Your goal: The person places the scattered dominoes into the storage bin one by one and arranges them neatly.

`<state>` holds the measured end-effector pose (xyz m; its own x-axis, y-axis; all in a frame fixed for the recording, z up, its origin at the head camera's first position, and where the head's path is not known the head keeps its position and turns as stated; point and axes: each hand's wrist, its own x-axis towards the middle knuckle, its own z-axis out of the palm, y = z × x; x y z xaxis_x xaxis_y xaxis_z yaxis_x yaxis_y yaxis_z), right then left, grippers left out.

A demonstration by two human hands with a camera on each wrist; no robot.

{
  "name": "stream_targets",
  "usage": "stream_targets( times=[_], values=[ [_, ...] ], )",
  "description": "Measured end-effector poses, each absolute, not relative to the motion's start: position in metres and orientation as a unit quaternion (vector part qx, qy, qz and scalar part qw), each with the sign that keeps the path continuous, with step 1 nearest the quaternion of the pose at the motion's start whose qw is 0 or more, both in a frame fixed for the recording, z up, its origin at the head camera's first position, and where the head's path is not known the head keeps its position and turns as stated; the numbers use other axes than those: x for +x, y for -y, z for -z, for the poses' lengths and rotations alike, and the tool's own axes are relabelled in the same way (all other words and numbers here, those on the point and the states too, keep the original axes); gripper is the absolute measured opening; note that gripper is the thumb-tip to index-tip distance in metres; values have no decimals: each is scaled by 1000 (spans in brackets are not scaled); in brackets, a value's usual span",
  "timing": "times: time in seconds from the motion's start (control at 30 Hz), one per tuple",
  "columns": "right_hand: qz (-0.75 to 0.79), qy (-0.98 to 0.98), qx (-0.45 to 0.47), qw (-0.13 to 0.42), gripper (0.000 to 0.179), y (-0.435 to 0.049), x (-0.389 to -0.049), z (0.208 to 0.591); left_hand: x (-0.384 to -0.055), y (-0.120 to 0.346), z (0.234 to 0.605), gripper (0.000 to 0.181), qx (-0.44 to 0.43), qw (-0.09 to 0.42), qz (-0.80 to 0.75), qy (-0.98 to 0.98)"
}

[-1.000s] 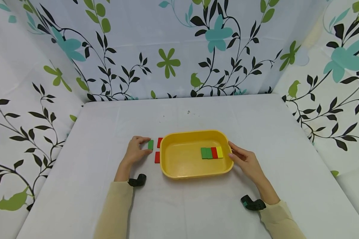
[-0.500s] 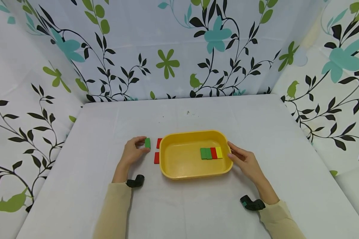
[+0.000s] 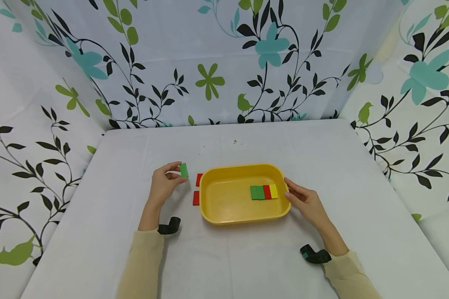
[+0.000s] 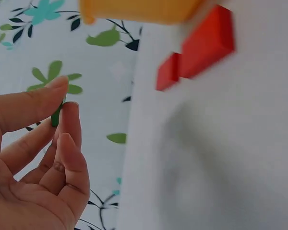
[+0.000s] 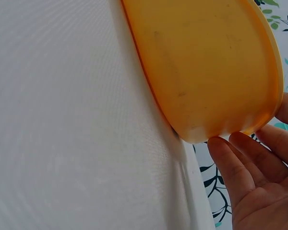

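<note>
My left hand (image 3: 163, 182) pinches a green tile (image 3: 183, 170) between thumb and fingers, above the table and left of the yellow tray (image 3: 224, 209). The left wrist view shows only a sliver of that tile, edge-on. Two red tiles (image 3: 196, 198) lie by the tray's left end, one partly behind its rim. In the tray's right half sits a row: two green tiles (image 3: 257, 192), a red tile (image 3: 267, 192) and a yellow tile (image 3: 274, 191), side by side. My right hand (image 3: 307, 204) holds the tray's right end, fingertips against its outer wall.
A white cloth covers the table (image 3: 228, 257). Patterned curtains (image 3: 224, 62) hang behind it and at both sides. Black wrist cameras (image 3: 169, 226) are strapped to both wrists.
My left hand has lifted the green tile off the table, away from the red tiles, and moved it slightly left and farther from me. Right hand and tray have stayed put.
</note>
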<state>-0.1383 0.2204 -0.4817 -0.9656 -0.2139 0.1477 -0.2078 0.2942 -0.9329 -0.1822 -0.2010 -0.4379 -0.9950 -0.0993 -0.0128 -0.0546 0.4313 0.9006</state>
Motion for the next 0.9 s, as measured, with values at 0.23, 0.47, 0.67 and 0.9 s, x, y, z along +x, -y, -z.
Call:
stream_targets(
  times=[0.23, 0.47, 0.67, 0.9],
  values=[
    [579, -806, -127, 8, 47, -221, -138, 481, -178, 184, 413, 51, 23, 34, 551, 834],
    [577, -807, -126, 7, 48, -221, -137, 480, -169, 150, 394, 51, -11, 28, 569, 822],
    [578, -806, -126, 10, 48, -222, -137, 481, -167, 118, 393, 51, -23, -2, 567, 823],
    [579, -804, -135, 5, 47, -221, -137, 481, -168, 88, 401, 49, -23, -26, 551, 834]
  ],
)
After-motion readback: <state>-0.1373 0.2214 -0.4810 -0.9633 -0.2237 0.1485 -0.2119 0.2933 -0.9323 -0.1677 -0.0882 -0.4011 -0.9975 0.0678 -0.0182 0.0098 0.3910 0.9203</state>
